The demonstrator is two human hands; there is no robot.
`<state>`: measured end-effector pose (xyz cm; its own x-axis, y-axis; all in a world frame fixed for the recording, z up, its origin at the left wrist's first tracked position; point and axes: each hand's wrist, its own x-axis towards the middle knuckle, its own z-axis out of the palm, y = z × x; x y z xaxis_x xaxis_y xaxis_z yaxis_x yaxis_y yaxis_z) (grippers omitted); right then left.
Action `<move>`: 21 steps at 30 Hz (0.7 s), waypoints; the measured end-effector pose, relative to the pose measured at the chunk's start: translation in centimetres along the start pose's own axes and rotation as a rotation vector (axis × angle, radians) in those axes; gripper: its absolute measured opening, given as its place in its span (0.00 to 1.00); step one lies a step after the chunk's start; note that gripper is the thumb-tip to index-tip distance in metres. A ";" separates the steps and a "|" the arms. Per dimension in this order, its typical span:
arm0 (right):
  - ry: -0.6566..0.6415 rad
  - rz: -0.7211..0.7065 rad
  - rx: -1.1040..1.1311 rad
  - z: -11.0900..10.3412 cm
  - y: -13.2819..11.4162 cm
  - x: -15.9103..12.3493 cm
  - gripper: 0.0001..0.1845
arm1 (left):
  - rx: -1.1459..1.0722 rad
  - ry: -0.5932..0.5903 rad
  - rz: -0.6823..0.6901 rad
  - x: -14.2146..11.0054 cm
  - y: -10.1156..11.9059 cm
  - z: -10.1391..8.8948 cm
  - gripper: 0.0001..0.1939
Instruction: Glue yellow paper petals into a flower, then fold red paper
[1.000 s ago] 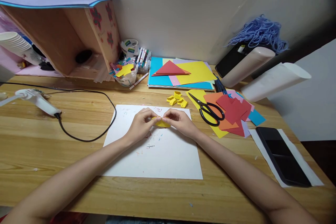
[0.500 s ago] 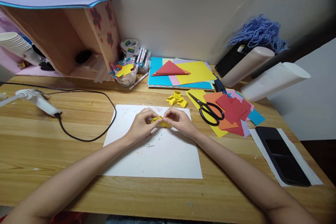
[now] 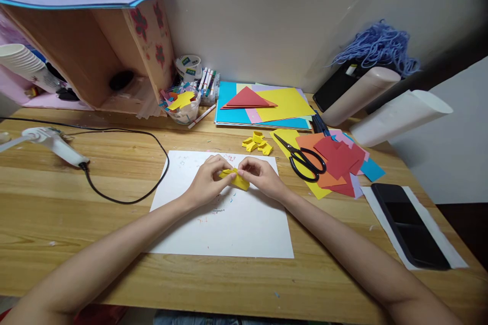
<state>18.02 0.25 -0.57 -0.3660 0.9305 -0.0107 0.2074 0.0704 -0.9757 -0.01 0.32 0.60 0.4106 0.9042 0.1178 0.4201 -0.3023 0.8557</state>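
Folded yellow paper (image 3: 239,182) is held over the far half of the white sheet (image 3: 251,228); whether the sheet is touched can't be told. It's pinched between thumb and fingers by the left hand (image 3: 206,180) from the left, by the right hand (image 3: 263,175) from the right. Small yellow pieces (image 3: 257,144) are clustered just past the sheet. Scissors (image 3: 294,153) are laid on loose coloured paper (image 3: 343,160), tips near the cluster
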 end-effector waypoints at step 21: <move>0.061 -0.026 -0.059 0.4 0.1 -0.2 0.10 | -0.063 0.028 -0.095 -0.1 -0.1 0.0 0.13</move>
<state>17.74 -0.08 -0.76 -0.3167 0.9480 0.0298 0.2517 0.1143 -0.9610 -0.09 0.22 0.44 0.3481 0.9362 0.0482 0.4035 -0.1961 0.8937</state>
